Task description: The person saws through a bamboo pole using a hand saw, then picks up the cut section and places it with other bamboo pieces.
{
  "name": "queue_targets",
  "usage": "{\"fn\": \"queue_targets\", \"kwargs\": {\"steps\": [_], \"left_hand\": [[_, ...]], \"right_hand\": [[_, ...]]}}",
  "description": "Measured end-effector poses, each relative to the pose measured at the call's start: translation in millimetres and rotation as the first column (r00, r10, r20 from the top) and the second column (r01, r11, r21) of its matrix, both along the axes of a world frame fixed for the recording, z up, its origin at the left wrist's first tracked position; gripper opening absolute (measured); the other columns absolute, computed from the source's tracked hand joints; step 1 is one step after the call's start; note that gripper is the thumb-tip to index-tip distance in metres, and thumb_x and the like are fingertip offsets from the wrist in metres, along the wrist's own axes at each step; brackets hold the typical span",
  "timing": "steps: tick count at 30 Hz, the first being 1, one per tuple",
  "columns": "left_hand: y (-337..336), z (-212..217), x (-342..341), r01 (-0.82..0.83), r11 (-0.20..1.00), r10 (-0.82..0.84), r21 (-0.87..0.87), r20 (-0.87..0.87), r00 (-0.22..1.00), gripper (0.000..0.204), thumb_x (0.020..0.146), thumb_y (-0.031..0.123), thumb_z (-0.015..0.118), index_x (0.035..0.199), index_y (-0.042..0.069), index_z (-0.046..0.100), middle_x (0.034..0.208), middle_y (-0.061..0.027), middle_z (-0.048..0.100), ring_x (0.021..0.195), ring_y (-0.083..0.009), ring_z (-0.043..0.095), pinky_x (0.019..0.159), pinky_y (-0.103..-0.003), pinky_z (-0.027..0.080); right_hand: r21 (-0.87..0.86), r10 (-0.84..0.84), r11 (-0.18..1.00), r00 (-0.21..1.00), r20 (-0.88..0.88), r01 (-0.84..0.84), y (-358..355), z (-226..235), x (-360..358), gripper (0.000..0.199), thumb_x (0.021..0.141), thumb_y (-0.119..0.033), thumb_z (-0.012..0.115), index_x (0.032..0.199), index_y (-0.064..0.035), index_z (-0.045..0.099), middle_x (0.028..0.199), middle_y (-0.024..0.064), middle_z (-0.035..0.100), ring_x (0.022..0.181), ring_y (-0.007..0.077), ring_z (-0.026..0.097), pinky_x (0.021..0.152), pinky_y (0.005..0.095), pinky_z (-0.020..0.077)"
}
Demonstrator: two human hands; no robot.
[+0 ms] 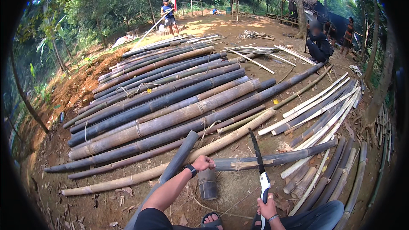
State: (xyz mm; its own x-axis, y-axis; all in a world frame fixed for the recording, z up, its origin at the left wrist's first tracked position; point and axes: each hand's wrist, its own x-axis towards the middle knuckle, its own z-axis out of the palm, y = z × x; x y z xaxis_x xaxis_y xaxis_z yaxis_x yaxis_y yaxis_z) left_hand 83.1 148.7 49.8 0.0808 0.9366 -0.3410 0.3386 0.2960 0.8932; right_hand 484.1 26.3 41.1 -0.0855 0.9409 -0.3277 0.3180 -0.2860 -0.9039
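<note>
My left hand [203,163], with a dark watch on the wrist, is closed at the left end of a dark bamboo pole [289,158]. A pale, split-looking patch runs along the pole's side. My right hand [267,208] grips the white-and-black handle of a pruning saw [264,182]. Its dark toothed blade points up and crosses in front of the pole; whether they touch I cannot tell. Below my left hand stands a short, thick bamboo stub [208,184]. Another dark bamboo pole [181,155] slants beside my left forearm.
Many long bamboo poles [170,102] lie side by side ahead. Pale split strips [319,138] and short bamboo pieces [304,181] lie to the right. One person [319,44] crouches at back right; another [167,15] stands far left with a long pole. Trees edge the dirt ground.
</note>
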Motion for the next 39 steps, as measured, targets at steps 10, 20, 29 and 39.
{"fn": "queue_targets", "kwargs": {"steps": [10, 20, 29, 39], "left_hand": [[-21, -24, -30, 0.017, 0.999, -0.021, -0.049, -0.091, 0.996, 0.014, 0.079, 0.013, 0.076, 0.081, -0.001, 0.072, 0.073, -0.0058, 0.070, 0.068, -0.0125, 0.066, 0.068, -0.028, 0.053], [-12, -59, -47, 0.010, 1.000, -0.012, -0.015, -0.114, 0.993, 0.015, 0.077, 0.014, 0.078, 0.080, 0.000, 0.072, 0.074, -0.0045, 0.070, 0.069, -0.0108, 0.064, 0.068, -0.028, 0.052], [-18, -42, -39, 0.015, 0.998, -0.021, -0.055, -0.115, 0.993, 0.014, 0.077, 0.011, 0.077, 0.080, -0.001, 0.072, 0.074, -0.0057, 0.070, 0.068, -0.0118, 0.065, 0.069, -0.028, 0.053], [-14, -60, -48, 0.077, 0.997, -0.076, -0.002, -0.220, 0.972, 0.018, 0.076, 0.017, 0.078, 0.080, 0.001, 0.073, 0.072, -0.0037, 0.070, 0.066, -0.0094, 0.062, 0.067, -0.028, 0.050]], "right_hand": [[0.035, -0.190, 0.982, 0.976, 0.103, 0.187, 11, -16, 5, 0.032, 0.089, -0.016, 0.064, 0.106, -0.0050, 0.040, 0.065, 0.0075, 0.059, 0.043, 0.0176, 0.057, 0.036, 0.0335, 0.0455], [0.273, -0.497, 0.862, 0.814, 0.300, 0.426, 23, -84, 7, 0.039, 0.080, -0.016, 0.072, 0.100, -0.0050, 0.041, 0.077, 0.0114, 0.053, 0.061, 0.0241, 0.056, 0.058, 0.0390, 0.0466], [0.289, -0.737, 0.676, 0.615, 0.279, 0.678, 108, -86, 3, 0.052, 0.076, -0.034, 0.079, 0.103, -0.0034, 0.047, 0.084, 0.0200, 0.064, 0.083, 0.0373, 0.065, 0.078, 0.0469, 0.0480], [0.250, -0.862, 0.505, 0.469, 0.191, 0.826, 159, -142, -7, 0.071, 0.072, -0.042, 0.081, 0.112, 0.0039, 0.044, 0.099, 0.0300, 0.062, 0.095, 0.0464, 0.061, 0.084, 0.0503, 0.0471]]}}
